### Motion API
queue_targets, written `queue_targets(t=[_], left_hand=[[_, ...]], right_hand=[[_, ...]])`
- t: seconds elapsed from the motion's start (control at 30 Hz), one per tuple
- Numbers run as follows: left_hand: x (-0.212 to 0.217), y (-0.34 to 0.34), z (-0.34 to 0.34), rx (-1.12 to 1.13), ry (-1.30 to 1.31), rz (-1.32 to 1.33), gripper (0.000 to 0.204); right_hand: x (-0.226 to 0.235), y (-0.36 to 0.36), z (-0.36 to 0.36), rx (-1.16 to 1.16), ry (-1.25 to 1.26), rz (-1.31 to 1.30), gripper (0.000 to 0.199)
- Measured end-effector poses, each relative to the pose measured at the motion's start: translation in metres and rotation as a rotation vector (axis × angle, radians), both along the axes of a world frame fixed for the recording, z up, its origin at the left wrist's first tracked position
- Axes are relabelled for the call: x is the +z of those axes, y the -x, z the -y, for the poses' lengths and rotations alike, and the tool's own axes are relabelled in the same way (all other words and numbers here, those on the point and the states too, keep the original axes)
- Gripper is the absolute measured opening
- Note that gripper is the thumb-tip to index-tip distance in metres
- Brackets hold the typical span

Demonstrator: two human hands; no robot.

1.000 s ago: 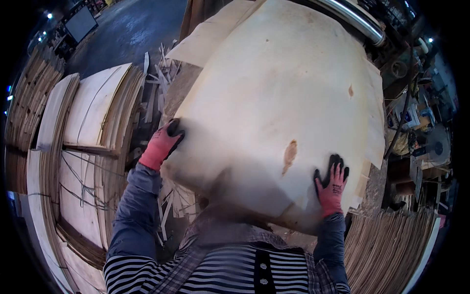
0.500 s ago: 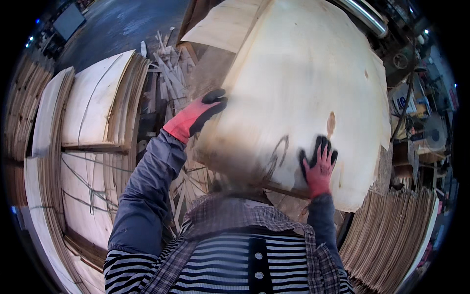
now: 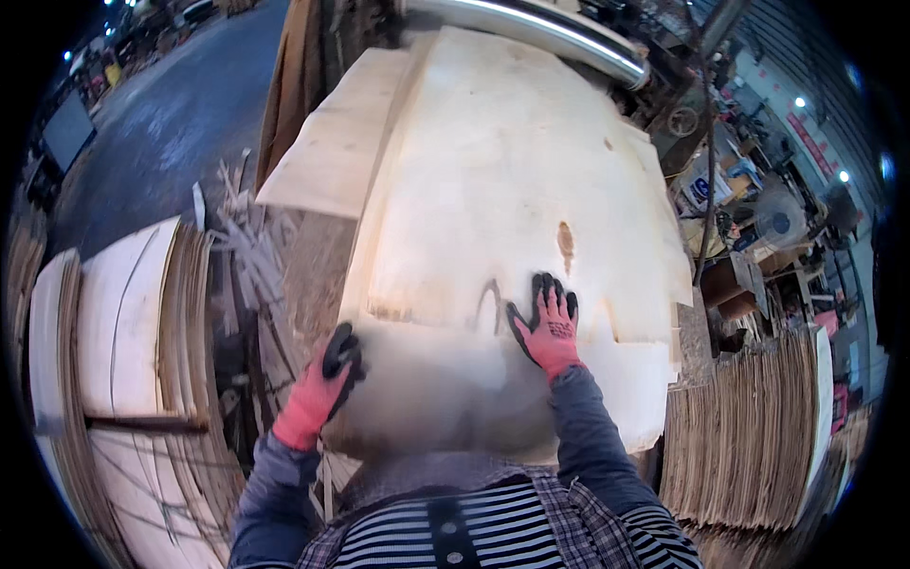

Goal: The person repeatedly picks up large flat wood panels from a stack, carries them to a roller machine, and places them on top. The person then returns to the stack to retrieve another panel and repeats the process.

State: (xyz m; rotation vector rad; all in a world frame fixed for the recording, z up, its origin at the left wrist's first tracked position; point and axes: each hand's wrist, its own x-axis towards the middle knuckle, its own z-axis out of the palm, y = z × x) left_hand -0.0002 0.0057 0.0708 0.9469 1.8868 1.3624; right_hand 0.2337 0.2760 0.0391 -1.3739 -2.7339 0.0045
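Person: striped top and plaid overshirt at 6 o'clock, both forearms reaching up into view.
Left hand: red glove with black fingers, at 7 o'clock of the sheet; grip closed over the left near edge of the top veneer sheet, fingers curled around the rim.
Right hand: same kind of glove, at about 5 o'clock from picture centre; grip open, palm flat and fingers spread on the face of the sheet, pressing rather than clasping.
Top veneer sheet: pale thin wood, lying flat across the stack, filling the centre from 6 to 12 o'clock; 1 brown knot just beyond the right fingertips, a curved dark mark just left of that hand.
Near edge: blurred, detail cannot be told.
Left stacks: bowed veneer piles at 9 o'clock, well apart from the hands.
Right stacks: veneer piled edge-on at 4 o'clock.
Scraps: loose wood strips at 10 o'clock, beside the sheet.
Second sheet: smaller pale panel at 11 o'clock, partly under the top sheet.
Roller: metal tube at 12 o'clock, at the far end.
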Motion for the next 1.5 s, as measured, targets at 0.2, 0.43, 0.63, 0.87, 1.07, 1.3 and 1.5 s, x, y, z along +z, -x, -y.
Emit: queue_targets(t=[0.2,0.43,0.63,0.87,1.07,1.3,1.5], left_hand=[[-0.007,-0.014,-0.002,0.065,0.021,-0.496,0.057],[0.014,-0.048,0.004,0.13,0.17,-0.226,0.06],[0.006,-0.055,0.006,0.057,0.25,-0.539,0.066],[-0.032,-0.021,0.014,0.099,0.038,-0.336,0.066],[-0.006,-0.005,0.007,-0.094,0.035,0.71,0.042],[-0.001,-0.001,0.031,0.128,-0.211,0.495,0.039],[-0.032,-0.004,0.049,-0.05,-0.013,-0.293,0.049]], right_hand=[[0.003,0.064,-0.141,0.014,-0.107,-0.07,0.076],[0.012,0.154,-0.262,-0.13,-0.273,-0.003,0.071],[0.044,0.146,-0.173,0.233,-0.307,-0.173,0.069],[0.038,-0.009,-0.011,0.393,0.108,-0.136,0.077],[0.013,-0.121,0.106,0.24,0.215,-0.032,0.089],[-0.028,-0.131,0.153,0.088,0.094,0.131,0.085],[-0.011,-0.081,0.095,-0.01,-0.045,0.018,0.071]])
